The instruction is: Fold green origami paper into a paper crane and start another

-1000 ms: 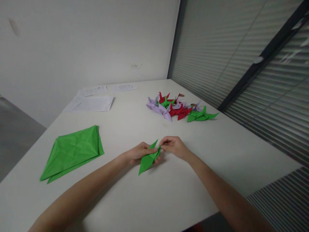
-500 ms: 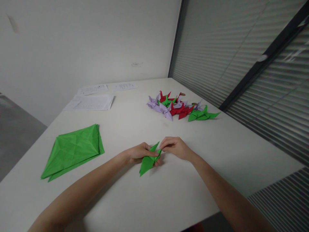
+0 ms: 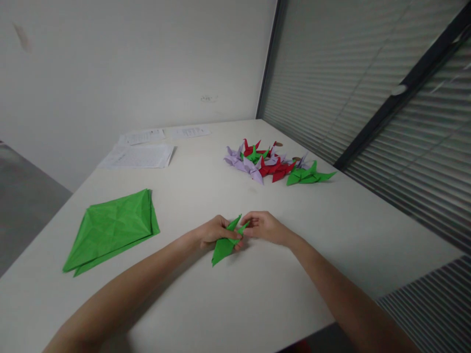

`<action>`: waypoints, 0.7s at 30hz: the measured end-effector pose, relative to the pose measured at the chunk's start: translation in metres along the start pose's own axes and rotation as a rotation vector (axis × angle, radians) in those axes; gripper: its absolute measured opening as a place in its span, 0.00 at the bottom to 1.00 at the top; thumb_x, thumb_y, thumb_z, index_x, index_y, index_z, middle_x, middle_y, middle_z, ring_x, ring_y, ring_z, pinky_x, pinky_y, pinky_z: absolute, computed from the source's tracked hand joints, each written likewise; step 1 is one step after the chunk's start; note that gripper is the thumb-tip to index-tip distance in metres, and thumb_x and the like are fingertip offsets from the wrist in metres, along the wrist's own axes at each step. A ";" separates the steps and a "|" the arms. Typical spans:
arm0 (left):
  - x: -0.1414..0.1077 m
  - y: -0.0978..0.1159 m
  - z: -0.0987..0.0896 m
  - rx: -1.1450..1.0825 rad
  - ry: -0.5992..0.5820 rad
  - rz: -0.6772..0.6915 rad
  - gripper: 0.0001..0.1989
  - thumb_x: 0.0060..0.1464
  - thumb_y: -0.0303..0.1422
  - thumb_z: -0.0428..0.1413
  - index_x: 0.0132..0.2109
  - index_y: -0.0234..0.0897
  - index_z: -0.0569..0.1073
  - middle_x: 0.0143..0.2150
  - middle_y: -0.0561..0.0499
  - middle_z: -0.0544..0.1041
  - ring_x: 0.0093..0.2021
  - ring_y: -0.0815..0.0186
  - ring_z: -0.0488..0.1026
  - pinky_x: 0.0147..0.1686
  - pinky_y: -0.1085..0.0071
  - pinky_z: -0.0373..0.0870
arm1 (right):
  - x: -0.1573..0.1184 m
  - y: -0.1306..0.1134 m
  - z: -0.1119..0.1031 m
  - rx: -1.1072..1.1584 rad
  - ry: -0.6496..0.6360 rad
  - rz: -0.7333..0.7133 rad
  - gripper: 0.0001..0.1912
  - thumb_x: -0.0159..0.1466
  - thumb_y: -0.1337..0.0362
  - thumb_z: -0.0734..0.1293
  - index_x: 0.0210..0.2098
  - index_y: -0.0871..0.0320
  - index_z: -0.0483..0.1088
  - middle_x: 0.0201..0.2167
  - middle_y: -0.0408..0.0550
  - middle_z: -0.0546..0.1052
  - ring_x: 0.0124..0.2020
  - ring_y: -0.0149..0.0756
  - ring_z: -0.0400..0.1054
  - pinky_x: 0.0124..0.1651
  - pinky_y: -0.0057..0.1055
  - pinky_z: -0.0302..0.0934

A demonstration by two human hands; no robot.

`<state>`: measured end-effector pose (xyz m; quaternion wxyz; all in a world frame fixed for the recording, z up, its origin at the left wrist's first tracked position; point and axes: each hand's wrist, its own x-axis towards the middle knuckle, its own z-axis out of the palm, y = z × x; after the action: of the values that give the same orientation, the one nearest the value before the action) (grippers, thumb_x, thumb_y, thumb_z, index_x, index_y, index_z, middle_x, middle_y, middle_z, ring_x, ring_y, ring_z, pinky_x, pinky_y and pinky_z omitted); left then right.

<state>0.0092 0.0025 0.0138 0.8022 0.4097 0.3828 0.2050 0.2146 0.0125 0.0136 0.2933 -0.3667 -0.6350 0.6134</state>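
Observation:
My left hand (image 3: 215,233) is closed on a green origami crane (image 3: 223,249), its thumb lying across the folded middle. Two narrow points of the crane stick up past the thumb, and a broad wing hangs down toward me. My right hand (image 3: 267,228) is at the crane's right side, thumb and fingers curled around one narrow tip; the exact contact is partly hidden. Both hands are just above the white table (image 3: 206,304).
Farther back on the right lies a cluster of folded cranes: purple (image 3: 253,169), red (image 3: 277,169) and green (image 3: 311,174). Creased green paper sheets (image 3: 114,223) are stacked at the left. Printed papers (image 3: 142,156) lie near the back wall. Window blinds (image 3: 368,98) run along the right.
My right fingers have shifted from pinching above the narrow tip to curling around it, and the tip now points out more to the right. My left hand keeps its hold.

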 end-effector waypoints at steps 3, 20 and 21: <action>0.000 0.000 0.001 0.039 0.008 0.020 0.15 0.35 0.35 0.71 0.29 0.28 0.80 0.27 0.45 0.80 0.25 0.67 0.75 0.29 0.72 0.72 | 0.002 0.004 0.005 -0.009 0.026 0.083 0.18 0.49 0.53 0.75 0.30 0.62 0.74 0.19 0.42 0.73 0.19 0.26 0.63 0.22 0.24 0.55; 0.000 0.003 0.003 0.156 0.023 0.106 0.17 0.36 0.39 0.70 0.30 0.29 0.80 0.28 0.44 0.80 0.25 0.65 0.76 0.29 0.72 0.73 | 0.000 -0.005 0.003 -0.030 0.101 0.084 0.20 0.52 0.49 0.72 0.19 0.61 0.73 0.15 0.43 0.71 0.17 0.25 0.58 0.22 0.25 0.53; 0.000 0.003 0.002 0.168 0.018 0.110 0.17 0.36 0.40 0.70 0.30 0.29 0.80 0.28 0.43 0.80 0.26 0.65 0.76 0.30 0.71 0.74 | 0.000 -0.005 0.003 -0.045 0.109 0.074 0.20 0.52 0.49 0.72 0.19 0.61 0.74 0.15 0.43 0.71 0.17 0.25 0.58 0.21 0.25 0.53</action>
<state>0.0109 0.0032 0.0174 0.7491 0.4943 0.3827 0.2195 0.2116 0.0111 0.0182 0.2963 -0.4294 -0.6176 0.5886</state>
